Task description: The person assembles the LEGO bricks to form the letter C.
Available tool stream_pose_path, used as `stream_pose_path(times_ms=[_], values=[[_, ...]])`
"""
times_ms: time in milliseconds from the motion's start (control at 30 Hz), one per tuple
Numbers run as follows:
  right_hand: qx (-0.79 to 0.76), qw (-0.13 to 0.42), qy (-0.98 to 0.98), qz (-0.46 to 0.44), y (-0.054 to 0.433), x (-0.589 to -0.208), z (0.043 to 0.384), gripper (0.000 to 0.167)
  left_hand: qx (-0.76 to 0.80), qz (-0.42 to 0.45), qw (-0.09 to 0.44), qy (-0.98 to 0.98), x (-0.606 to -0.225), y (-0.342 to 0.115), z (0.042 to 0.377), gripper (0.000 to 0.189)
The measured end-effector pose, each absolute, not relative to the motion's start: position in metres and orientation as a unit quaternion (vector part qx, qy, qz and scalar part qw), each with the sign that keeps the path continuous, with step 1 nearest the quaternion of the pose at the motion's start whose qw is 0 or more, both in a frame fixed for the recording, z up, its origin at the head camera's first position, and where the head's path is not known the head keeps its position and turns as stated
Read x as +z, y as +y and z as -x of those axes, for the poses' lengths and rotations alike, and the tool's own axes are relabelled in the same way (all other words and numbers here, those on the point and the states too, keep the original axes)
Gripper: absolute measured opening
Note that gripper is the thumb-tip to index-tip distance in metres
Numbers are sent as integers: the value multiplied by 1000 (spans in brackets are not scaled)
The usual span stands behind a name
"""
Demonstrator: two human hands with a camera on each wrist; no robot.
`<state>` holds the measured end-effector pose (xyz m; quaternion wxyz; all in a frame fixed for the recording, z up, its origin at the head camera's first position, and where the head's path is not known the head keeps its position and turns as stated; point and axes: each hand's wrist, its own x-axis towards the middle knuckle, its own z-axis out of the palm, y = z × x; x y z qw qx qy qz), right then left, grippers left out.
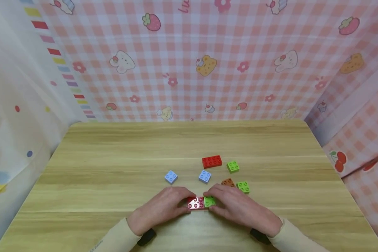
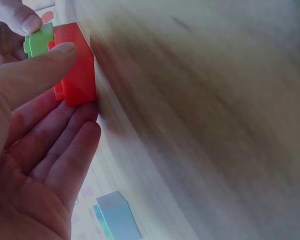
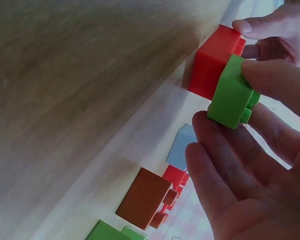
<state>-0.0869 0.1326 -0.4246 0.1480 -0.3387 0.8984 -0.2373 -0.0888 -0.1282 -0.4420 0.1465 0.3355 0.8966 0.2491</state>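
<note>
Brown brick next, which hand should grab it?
Probably the right hand: the brown brick lies just beyond its fingers. But it holds the green brick, and the left hand is farther off.

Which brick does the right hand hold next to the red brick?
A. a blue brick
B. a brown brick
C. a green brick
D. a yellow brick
C: the right hand pinches a green brick against the red brick that the left hand holds.

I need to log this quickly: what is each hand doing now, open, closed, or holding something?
Left hand: pinches the red brick on the table.
Right hand: grips the green brick, pressed against the red one.
</note>
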Motion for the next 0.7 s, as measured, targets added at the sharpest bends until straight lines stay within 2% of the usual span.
stream_pose_path(times_ms=[367,700], values=[[-237,179,901,317,132,-428,87,51,242,-338,140,899,-442,-129,87,34],[-239,171,903,313,129,-428,88,44,244,-330,150,899,-442,-128,86,36]])
